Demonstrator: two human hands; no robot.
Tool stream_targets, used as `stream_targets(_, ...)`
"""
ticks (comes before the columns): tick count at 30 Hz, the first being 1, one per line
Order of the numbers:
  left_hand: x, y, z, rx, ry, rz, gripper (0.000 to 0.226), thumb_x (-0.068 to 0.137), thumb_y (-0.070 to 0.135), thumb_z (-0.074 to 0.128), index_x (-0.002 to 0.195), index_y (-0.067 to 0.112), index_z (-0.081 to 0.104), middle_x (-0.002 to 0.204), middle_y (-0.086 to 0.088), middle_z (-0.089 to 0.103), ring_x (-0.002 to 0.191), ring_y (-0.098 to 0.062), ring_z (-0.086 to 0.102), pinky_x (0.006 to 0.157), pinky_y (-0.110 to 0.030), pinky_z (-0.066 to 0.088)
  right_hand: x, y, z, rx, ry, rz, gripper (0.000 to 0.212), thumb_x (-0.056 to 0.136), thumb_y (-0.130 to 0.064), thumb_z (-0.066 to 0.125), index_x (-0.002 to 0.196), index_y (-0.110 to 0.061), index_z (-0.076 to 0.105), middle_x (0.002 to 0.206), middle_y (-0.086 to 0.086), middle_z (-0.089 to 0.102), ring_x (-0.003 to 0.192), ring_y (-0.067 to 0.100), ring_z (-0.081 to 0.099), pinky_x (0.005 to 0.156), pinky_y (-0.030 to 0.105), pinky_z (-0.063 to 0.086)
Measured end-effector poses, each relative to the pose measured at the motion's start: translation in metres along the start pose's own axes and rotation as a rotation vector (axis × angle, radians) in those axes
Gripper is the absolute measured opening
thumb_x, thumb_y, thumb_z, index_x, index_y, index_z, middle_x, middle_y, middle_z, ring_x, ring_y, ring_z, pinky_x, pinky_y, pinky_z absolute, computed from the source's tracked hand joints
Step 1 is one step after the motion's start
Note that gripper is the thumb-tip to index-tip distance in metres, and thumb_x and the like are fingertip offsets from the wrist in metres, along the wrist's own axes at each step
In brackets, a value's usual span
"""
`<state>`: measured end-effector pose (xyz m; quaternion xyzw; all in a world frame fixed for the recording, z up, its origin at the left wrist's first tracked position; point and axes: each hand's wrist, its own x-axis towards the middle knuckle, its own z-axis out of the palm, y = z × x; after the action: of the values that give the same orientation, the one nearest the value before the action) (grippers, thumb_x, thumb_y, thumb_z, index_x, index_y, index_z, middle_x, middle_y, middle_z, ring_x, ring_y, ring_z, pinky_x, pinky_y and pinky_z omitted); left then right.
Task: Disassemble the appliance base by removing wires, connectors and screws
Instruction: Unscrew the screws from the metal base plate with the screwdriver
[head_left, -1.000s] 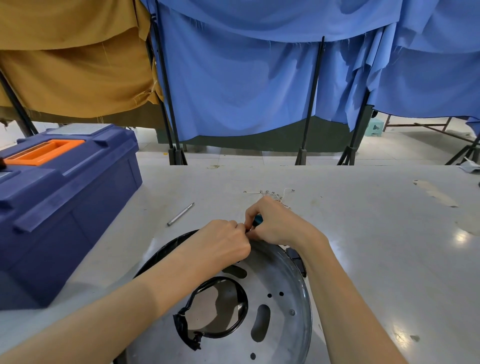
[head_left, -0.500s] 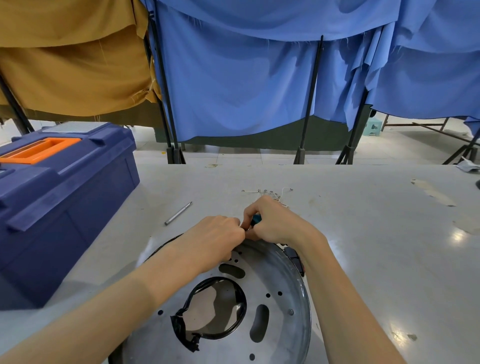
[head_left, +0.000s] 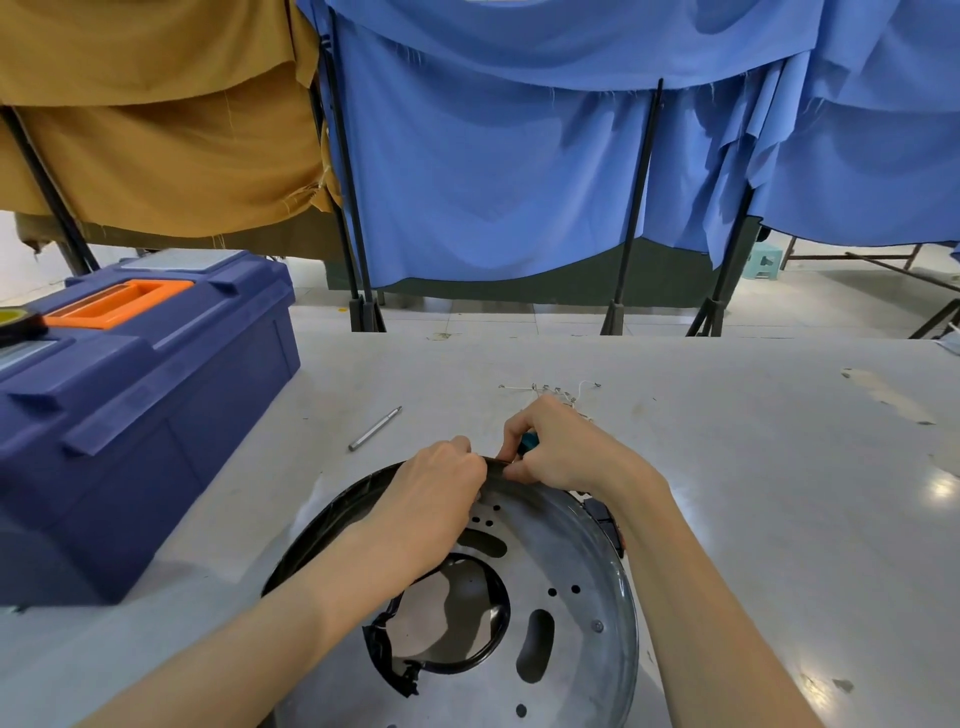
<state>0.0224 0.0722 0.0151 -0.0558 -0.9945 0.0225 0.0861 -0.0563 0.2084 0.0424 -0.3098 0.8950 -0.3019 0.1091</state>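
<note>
Head view shows barely any change over the last second: the left hand still pinches the far rim of the metal appliance base on the table, and the right hand stays curled round a teal-handled tool there, so that fastening looks unreleased.

I can read no text, label, brand or number anywhere in my view. The pale panel on the lid of the blue toolbox is too blurred for me to tell whether it carries any print. The bare metal of the appliance base shows me only holes and slots, with no marking I can make out.
</note>
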Motion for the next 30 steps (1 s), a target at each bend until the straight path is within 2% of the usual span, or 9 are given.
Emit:
stream_targets(5,-0.001,0.004,-0.006,-0.037,0.006,-0.029,0.016,0.096,0.012,0.046,0.101,0.01,0.061,0.104,-0.007,0.054,0.092,-0.024,0.054,0.067,-0.027,0.031,-0.001,0.0,-0.001,0.001,-0.012,0.004,0.01,0.079,-0.004,0.069,0.073,-0.012,0.069,0.08,0.01,0.063,0.063,0.011,0.049,0.057,0.021,0.042)
stream_targets(7,-0.002,0.006,-0.009,-0.083,0.006,-0.038,0.005,0.094,0.011,0.048,0.094,0.011,0.053,0.098,-0.005,0.052,0.084,-0.023,0.049,0.065,-0.026,0.027,-0.002,-0.001,-0.002,-0.002,-0.021,0.009,0.008,0.079,-0.004,0.069,0.075,-0.011,0.07,0.073,0.003,0.059,0.06,0.009,0.048,0.055,0.02,0.04)
stream_targets(10,-0.005,0.01,-0.009,-0.115,0.035,-0.03,0.021,0.089,0.01,0.053,0.089,0.016,0.033,0.091,-0.003,0.046,0.076,-0.019,0.037,0.064,-0.027,0.025,-0.003,-0.002,-0.002,-0.03,-0.008,0.007,0.006,0.08,-0.005,0.068,0.078,-0.011,0.071,0.067,-0.005,0.055,0.058,0.005,0.047,0.051,0.016,0.035)
stream_targets(13,-0.007,0.011,-0.006,-0.165,0.069,-0.033,0.028,0.088,0.01,0.055,0.088,0.016,0.028,0.084,-0.001,0.04,0.073,-0.019,0.036,0.062,-0.027,0.026,-0.002,-0.001,-0.001,-0.032,-0.009,0.008,0.006,0.08,-0.007,0.069,0.081,-0.012,0.072,0.069,-0.006,0.056,0.061,0.005,0.049,0.052,0.017,0.036)
stream_targets(16,-0.006,0.004,-0.007,-0.266,0.069,-0.027,0.025,0.083,0.009,0.056,0.083,0.016,0.032,0.079,-0.001,0.045,0.071,-0.022,0.042,0.06,-0.03,0.029,-0.001,0.001,-0.001,-0.032,-0.018,0.01,0.006,0.081,-0.01,0.07,0.08,-0.015,0.07,0.07,-0.005,0.055,0.062,0.006,0.049,0.053,0.018,0.037)
stream_targets(21,-0.006,-0.013,-0.006,-0.422,0.06,-0.091,0.021,0.085,0.012,0.064,0.081,0.02,0.045,0.077,0.003,0.059,0.076,-0.021,0.055,0.067,-0.035,0.046,-0.006,0.004,-0.01,0.012,-0.042,0.001,0.008,0.088,-0.014,0.067,0.084,-0.017,0.072,0.068,0.0,0.057,0.051,0.011,0.05,0.051,0.023,0.042)
stream_targets(24,-0.007,-0.02,-0.002,-0.523,0.051,-0.14,0.024,0.081,0.003,0.065,0.079,0.021,0.049,0.08,0.003,0.065,0.076,-0.016,0.06,0.069,-0.035,0.051,-0.01,0.001,-0.019,0.058,0.142,-0.036,0.021,0.094,-0.011,0.058,0.109,-0.022,0.069,0.085,-0.001,0.065,0.06,0.005,0.064,0.057,0.015,0.049)
stream_targets(27,-0.007,-0.023,0.001,-0.535,0.051,-0.151,0.036,0.078,0.001,0.069,0.072,0.028,0.045,0.077,0.003,0.064,0.072,-0.012,0.06,0.068,-0.032,0.052,-0.011,-0.007,-0.024,0.313,0.44,-0.121,0.047,0.096,-0.012,0.057,0.14,-0.024,0.045,0.098,0.005,0.063,0.069,0.005,0.067,0.064,0.011,0.049)
stream_targets(30,-0.007,-0.022,0.004,-0.537,0.061,-0.162,0.044,0.073,0.001,0.074,0.067,0.03,0.041,0.077,0.003,0.064,0.071,-0.013,0.061,0.07,-0.035,0.054,-0.015,-0.019,-0.027,0.585,0.65,-0.295,0.034,0.095,-0.008,0.059,0.128,-0.013,0.054,0.091,0.008,0.065,0.069,0.008,0.066,0.069,0.02,0.053)
